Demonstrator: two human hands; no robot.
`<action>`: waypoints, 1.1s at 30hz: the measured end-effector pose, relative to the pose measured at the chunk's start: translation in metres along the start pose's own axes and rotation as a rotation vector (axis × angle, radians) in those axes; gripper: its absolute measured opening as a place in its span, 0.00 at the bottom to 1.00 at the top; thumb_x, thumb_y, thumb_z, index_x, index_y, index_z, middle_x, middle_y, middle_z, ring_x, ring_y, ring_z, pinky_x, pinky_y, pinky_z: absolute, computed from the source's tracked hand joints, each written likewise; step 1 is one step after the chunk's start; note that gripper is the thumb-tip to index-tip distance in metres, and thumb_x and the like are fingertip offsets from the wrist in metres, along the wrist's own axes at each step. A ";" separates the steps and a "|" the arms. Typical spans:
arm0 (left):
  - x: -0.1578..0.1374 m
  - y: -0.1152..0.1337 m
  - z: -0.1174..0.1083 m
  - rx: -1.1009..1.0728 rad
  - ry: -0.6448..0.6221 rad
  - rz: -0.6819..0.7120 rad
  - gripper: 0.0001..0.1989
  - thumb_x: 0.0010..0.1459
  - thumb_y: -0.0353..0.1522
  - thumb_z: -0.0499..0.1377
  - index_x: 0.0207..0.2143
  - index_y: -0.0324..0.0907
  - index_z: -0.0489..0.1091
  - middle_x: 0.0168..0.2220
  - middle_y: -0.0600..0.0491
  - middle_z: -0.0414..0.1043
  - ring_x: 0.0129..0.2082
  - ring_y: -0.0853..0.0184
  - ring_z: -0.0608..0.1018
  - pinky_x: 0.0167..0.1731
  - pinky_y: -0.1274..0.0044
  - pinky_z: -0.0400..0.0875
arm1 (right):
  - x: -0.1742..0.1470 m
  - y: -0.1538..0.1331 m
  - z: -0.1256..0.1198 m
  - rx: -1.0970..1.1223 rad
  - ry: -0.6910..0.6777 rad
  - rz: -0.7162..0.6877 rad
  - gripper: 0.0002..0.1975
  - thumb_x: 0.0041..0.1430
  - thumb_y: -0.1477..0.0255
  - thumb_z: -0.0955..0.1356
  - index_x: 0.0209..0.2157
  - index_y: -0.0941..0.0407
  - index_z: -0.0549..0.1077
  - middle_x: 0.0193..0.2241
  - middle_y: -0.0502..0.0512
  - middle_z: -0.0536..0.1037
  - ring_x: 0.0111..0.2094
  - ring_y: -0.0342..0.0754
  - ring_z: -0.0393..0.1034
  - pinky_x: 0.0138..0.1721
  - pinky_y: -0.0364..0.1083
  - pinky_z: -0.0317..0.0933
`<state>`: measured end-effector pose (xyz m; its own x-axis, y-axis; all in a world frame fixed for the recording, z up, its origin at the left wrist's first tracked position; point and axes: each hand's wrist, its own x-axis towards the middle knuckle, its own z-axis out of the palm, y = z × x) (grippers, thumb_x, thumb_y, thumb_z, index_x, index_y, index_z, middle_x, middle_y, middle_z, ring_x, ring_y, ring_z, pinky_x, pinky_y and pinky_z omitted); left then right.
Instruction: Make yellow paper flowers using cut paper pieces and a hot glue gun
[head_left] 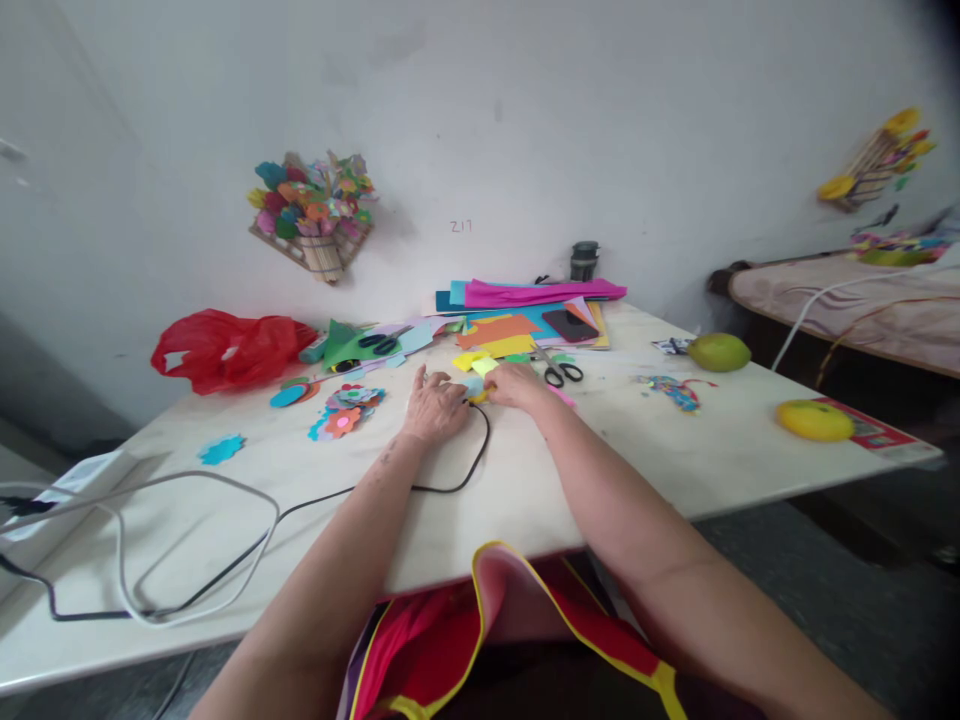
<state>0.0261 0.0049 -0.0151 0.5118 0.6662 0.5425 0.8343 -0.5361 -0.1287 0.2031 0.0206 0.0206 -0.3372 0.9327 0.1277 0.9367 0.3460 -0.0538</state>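
From where I stand, the head view is best read from the black-handled scissors lying just beyond the right wrist. The work is to the left of them on the white bench, where both hands meet around a small light blue piece and some bright yellow pieces. The left hand, farther from the scissors, lies low with its fingers stretched toward the light blue piece; whether its grip is closed on that piece or merely rests there, I can't tell. The right hand, nearer the scissors, has its fingers bent down at the yellow, but the tips are hidden, so I can't tell what that grip has hold of either. With bits this slight, I'd let the left fingertips pin the light blue piece flat and leave the finer turning to the right, pressing lightly so nothing creases. The black cord wants watching: it comes in from far left of the scissors and loops up to the fingers, and a forearm could drag it over the pieces, so I'd nudge its slack aside. The flower cutouts, well to the left of the scissors, seem safely out of the way.
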 end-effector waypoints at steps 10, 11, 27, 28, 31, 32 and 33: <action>0.000 0.001 0.002 0.031 0.017 0.003 0.13 0.52 0.35 0.51 0.39 0.44 0.69 0.37 0.49 0.73 0.48 0.60 0.67 0.57 0.57 0.40 | 0.003 0.002 0.008 0.001 0.061 -0.006 0.13 0.53 0.69 0.62 0.36 0.52 0.76 0.37 0.57 0.77 0.39 0.51 0.69 0.36 0.44 0.58; 0.000 0.002 0.002 0.032 0.017 0.005 0.13 0.52 0.35 0.51 0.40 0.44 0.69 0.38 0.49 0.73 0.48 0.60 0.67 0.57 0.56 0.40 | 0.003 0.003 0.009 0.003 0.061 -0.008 0.13 0.52 0.68 0.62 0.36 0.52 0.76 0.37 0.57 0.77 0.40 0.51 0.69 0.36 0.44 0.59; 0.003 0.004 0.004 0.043 0.006 -0.023 0.13 0.53 0.33 0.50 0.40 0.45 0.69 0.36 0.49 0.74 0.47 0.59 0.68 0.55 0.52 0.33 | 0.018 -0.002 0.032 0.188 0.220 0.058 0.17 0.49 0.75 0.62 0.42 0.50 0.71 0.40 0.53 0.75 0.41 0.49 0.68 0.37 0.43 0.60; 0.003 0.004 0.005 0.039 0.004 -0.027 0.13 0.53 0.33 0.50 0.39 0.45 0.69 0.36 0.49 0.74 0.47 0.59 0.68 0.55 0.52 0.33 | 0.019 -0.002 0.032 0.221 0.220 0.078 0.16 0.50 0.75 0.62 0.41 0.50 0.71 0.40 0.52 0.75 0.41 0.48 0.68 0.36 0.43 0.60; 0.004 0.004 0.007 0.050 -0.007 -0.039 0.13 0.53 0.33 0.49 0.40 0.45 0.69 0.34 0.49 0.74 0.47 0.59 0.68 0.56 0.52 0.34 | 0.022 -0.004 0.035 0.313 0.221 0.136 0.15 0.51 0.74 0.61 0.39 0.50 0.72 0.39 0.51 0.76 0.40 0.48 0.68 0.35 0.43 0.60; 0.004 0.004 0.007 0.058 -0.010 -0.040 0.14 0.53 0.33 0.49 0.40 0.45 0.69 0.34 0.50 0.74 0.47 0.60 0.68 0.56 0.53 0.34 | 0.024 -0.004 0.036 0.344 0.223 0.148 0.15 0.51 0.74 0.61 0.39 0.51 0.73 0.39 0.52 0.76 0.39 0.48 0.68 0.35 0.43 0.60; 0.004 0.004 0.007 0.066 -0.013 -0.042 0.14 0.54 0.33 0.49 0.40 0.46 0.69 0.34 0.50 0.74 0.46 0.60 0.68 0.56 0.53 0.34 | 0.025 -0.005 0.037 0.375 0.223 0.156 0.15 0.50 0.75 0.61 0.39 0.51 0.73 0.39 0.52 0.76 0.39 0.47 0.68 0.36 0.42 0.60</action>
<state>0.0331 0.0089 -0.0195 0.4787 0.6938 0.5381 0.8663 -0.4729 -0.1610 0.1865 0.0455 -0.0122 -0.1277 0.9464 0.2968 0.8619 0.2540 -0.4389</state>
